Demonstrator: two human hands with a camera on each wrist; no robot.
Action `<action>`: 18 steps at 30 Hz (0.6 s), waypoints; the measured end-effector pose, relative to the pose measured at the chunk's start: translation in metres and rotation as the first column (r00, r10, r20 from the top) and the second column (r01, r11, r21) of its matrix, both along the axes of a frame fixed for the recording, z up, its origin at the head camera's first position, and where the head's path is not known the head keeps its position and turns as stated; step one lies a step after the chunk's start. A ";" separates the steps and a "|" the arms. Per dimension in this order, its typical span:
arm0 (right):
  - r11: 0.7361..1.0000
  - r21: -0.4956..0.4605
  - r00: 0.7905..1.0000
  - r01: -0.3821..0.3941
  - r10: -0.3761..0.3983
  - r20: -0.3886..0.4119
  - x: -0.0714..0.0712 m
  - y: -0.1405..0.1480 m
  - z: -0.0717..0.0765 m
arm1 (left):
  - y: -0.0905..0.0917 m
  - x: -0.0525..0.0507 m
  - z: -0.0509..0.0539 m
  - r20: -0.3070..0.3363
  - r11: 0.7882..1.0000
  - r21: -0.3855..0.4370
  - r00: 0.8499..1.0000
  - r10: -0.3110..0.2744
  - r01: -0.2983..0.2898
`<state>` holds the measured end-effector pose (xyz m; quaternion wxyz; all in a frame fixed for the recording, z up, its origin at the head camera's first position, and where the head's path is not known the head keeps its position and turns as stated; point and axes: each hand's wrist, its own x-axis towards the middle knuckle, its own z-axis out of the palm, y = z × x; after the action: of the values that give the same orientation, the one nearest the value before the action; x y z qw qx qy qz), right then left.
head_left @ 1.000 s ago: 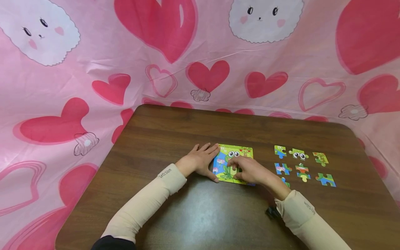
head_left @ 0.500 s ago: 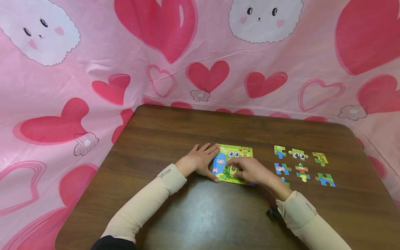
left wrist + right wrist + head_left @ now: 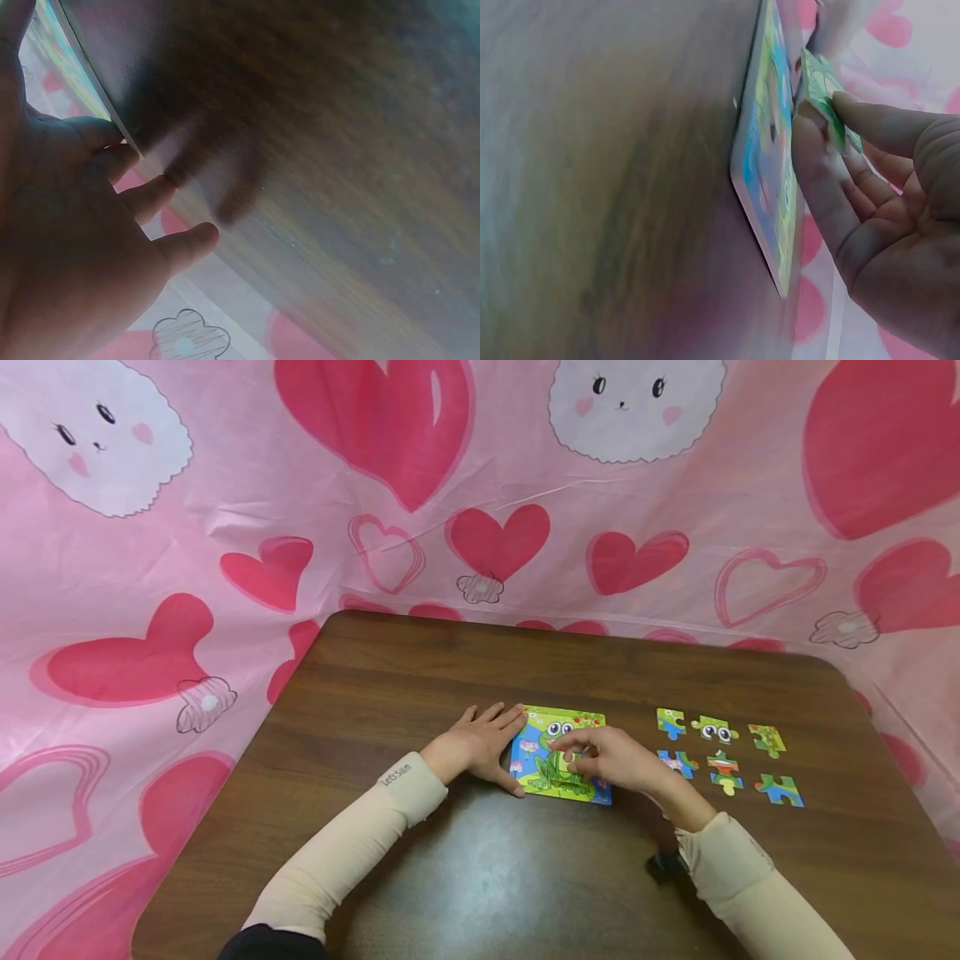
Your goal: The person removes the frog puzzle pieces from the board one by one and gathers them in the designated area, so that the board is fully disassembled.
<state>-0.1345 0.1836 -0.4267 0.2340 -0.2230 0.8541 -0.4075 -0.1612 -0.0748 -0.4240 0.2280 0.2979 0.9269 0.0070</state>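
Note:
A square frog-picture puzzle board [image 3: 536, 758] lies flat on the table. My left hand [image 3: 483, 745] rests along the board's left edge, with fingers spread and thumb at the near corner; the left wrist view shows its fingers [image 3: 187, 247] extended. Above the board's right half is my right hand [image 3: 622, 764]. In the right wrist view, its thumb and fingers pinch a small green puzzle piece [image 3: 823, 94], tilted and raised off the board [image 3: 769, 150]. Part of the board's right side is hidden under the right hand.
Right of the board, several loose puzzle pieces lie in rows, among them one with frog eyes [image 3: 716, 731] and a blue-green one [image 3: 780, 789]. A small black object [image 3: 663, 866] sits by the right wrist. A pink heart-print cloth [image 3: 495, 560] hangs behind the brown table [image 3: 420, 668].
My right hand has moved slightly right and away from me over the board, uncovering more of its lower right corner. It now hides the lower-left loose piece. My left hand stays put.

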 end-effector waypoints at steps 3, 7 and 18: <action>0.999 -0.035 1.000 0.014 -0.014 0.005 -0.001 0.009 0.003 | 0.000 0.000 0.000 0.002 1.000 0.001 1.000 0.002 -0.002; 0.996 -0.064 0.998 0.061 -0.060 0.021 -0.002 0.024 0.007 | -0.001 0.000 0.000 -0.001 1.000 0.003 1.000 -0.001 0.001; 0.945 -0.196 0.961 0.261 -0.235 0.145 0.007 0.078 0.014 | 0.000 0.001 -0.001 -0.001 1.000 0.007 1.000 0.001 -0.001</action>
<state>-0.1271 0.2619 -0.4125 0.2063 -0.1127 0.8112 -0.5355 -0.1606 -0.0747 -0.4247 0.2265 0.2982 0.9272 0.0101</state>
